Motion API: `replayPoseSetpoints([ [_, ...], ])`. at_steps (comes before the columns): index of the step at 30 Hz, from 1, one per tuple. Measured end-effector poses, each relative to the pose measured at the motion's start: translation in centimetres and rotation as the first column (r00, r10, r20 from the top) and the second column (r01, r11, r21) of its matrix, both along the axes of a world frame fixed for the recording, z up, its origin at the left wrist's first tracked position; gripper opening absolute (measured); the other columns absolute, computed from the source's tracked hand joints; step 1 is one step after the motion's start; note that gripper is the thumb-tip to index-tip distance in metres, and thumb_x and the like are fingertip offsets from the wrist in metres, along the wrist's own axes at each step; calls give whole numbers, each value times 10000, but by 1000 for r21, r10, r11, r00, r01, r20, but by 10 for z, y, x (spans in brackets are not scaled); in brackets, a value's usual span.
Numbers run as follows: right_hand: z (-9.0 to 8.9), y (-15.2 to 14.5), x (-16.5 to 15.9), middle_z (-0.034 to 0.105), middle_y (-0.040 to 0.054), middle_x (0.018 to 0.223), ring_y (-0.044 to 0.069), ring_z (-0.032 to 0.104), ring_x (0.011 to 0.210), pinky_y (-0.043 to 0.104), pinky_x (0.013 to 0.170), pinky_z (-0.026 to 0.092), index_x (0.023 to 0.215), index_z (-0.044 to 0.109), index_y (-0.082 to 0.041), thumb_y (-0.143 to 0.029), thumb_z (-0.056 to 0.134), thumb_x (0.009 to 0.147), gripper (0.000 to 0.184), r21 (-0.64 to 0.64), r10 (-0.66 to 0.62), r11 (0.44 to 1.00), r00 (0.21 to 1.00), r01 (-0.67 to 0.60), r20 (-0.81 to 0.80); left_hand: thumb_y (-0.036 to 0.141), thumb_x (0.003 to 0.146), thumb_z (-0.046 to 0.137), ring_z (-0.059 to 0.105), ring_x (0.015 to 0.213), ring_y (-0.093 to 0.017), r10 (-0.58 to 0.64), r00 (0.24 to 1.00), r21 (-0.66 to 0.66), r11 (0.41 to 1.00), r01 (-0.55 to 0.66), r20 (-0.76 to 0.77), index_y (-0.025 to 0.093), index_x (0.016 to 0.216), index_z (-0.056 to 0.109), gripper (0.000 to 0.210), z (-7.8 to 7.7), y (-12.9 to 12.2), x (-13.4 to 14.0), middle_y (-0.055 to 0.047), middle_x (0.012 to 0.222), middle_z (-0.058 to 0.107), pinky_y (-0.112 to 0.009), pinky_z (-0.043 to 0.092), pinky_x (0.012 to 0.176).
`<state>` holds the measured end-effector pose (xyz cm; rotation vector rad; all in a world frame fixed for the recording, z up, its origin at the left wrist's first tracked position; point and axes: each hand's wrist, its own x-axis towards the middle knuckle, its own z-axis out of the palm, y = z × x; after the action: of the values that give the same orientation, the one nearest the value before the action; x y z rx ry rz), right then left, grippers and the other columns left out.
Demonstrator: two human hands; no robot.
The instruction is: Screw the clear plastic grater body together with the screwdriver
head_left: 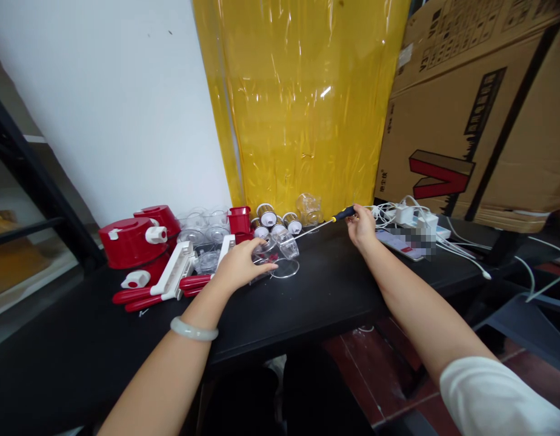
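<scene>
My right hand (362, 227) is closed round the black and yellow handle of a screwdriver (342, 214). Its long metal shaft points left, the tip at a clear plastic part (286, 243). With thumb and fingers curved round it, my left hand (241, 261) grips that clear part near the middle of the table. A clear round disc or rim (285, 269) lies just below it. Whether the screwdriver tip sits inside the part or only touches it, I cannot tell.
Left on the black table (307, 303) stand red tubs (131, 242), white frames with red handles (177, 269) and clear cups (202, 227). Several small motors (266, 215) sit behind my left hand. At right are a phone (400, 243), white chargers and cables (425, 221), and a large carton (471, 115).
</scene>
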<state>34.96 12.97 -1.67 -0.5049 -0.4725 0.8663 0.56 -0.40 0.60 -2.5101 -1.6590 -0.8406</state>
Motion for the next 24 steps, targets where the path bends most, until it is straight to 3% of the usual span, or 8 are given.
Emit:
replayPoseSetpoints([
  [8,0,3,-1,604,-80,667,87,618,598,227,598,507,796,562,-206,-84,610,663,187,-1,-8,1000,1000,8,3,591,741,778,673,1109,-314,5,1000,-6,1000,-5,6,220,1262,619,659,2,-2,1,-104,1228,717,-440,512,948],
  [14,0,3,1,649,-53,666,128,696,712,257,685,558,800,553,-211,-85,619,668,194,20,24,1000,1000,-24,18,601,741,770,674,1110,-318,1,1000,-8,1000,-1,5,225,1259,618,658,2,-2,2,-107,1228,716,-444,512,949],
  [19,1,-2,2,721,-19,731,107,663,668,195,598,503,839,588,-210,-101,598,652,217,-81,14,997,998,-8,62,599,738,773,676,1103,-317,4,1000,-3,1000,-4,0,228,1253,616,654,2,-1,2,-106,1216,718,-440,512,946],
  [24,-2,0,5,719,-25,715,95,612,565,191,534,468,824,566,-219,-241,632,710,133,-61,-31,997,991,39,129,591,740,773,676,1107,-315,-4,1000,-1,1000,4,4,225,1253,617,649,2,-1,0,-108,1221,718,-442,510,955],
])
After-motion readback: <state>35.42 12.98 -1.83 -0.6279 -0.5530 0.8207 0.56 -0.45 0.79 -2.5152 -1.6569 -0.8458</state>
